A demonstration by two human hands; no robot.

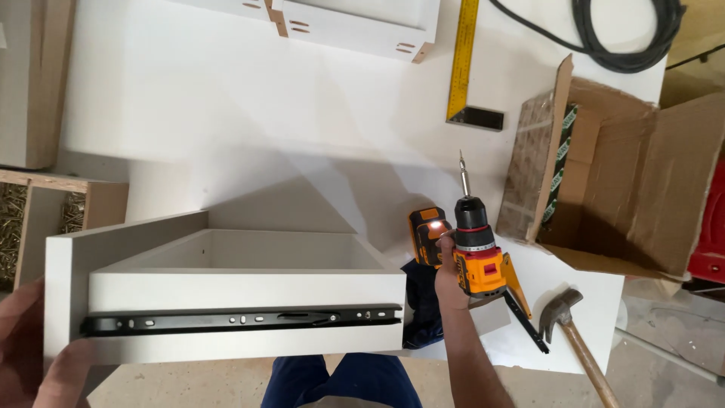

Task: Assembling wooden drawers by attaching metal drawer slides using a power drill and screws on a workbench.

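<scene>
The right hand (448, 266) was closed around the grip of an orange cordless drill (476, 242), bit pointing away over the white table (226, 113). The left hand (30, 347) clasped the front panel of the white drawer (226, 291), resting on its side near the table's edge, black slide rail (242, 319) facing up.

A drawer (226, 291) stands on its side at the table's (189, 113) near edge, a slide (242, 320) along its near face. Right of it is the drill (472, 253), bit pointing away. Farther right sits a box (627, 181), with a hammer (574, 332) before it and a square (467, 68) behind the drill.
</scene>
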